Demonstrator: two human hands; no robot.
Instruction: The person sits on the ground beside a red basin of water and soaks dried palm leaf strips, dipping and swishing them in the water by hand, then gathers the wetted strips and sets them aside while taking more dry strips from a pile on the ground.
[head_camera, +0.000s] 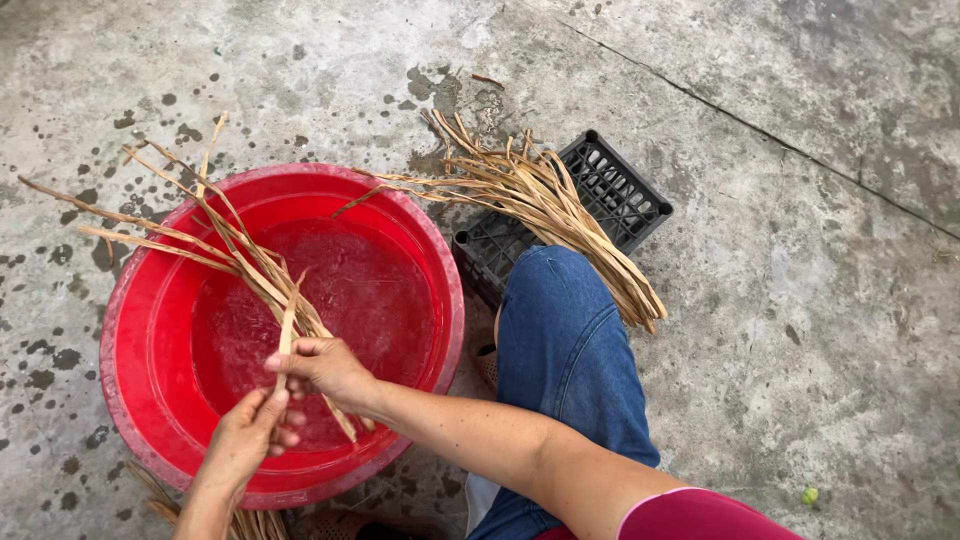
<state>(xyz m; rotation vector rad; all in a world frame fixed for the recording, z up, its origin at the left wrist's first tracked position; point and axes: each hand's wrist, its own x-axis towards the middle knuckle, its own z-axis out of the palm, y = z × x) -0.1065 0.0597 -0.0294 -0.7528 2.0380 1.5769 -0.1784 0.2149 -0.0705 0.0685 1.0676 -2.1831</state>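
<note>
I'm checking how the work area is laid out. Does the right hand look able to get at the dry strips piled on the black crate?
Probably yes: the pile of strips lies open on the crate, though the right hand already grips strips.

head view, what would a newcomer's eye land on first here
The big red basin of water at left centre on the wet concrete floor. Over it, the left hand and right hand grip a bunch of dry tan strips. A second bundle of strips lies across a black crate beside the knee.
</note>
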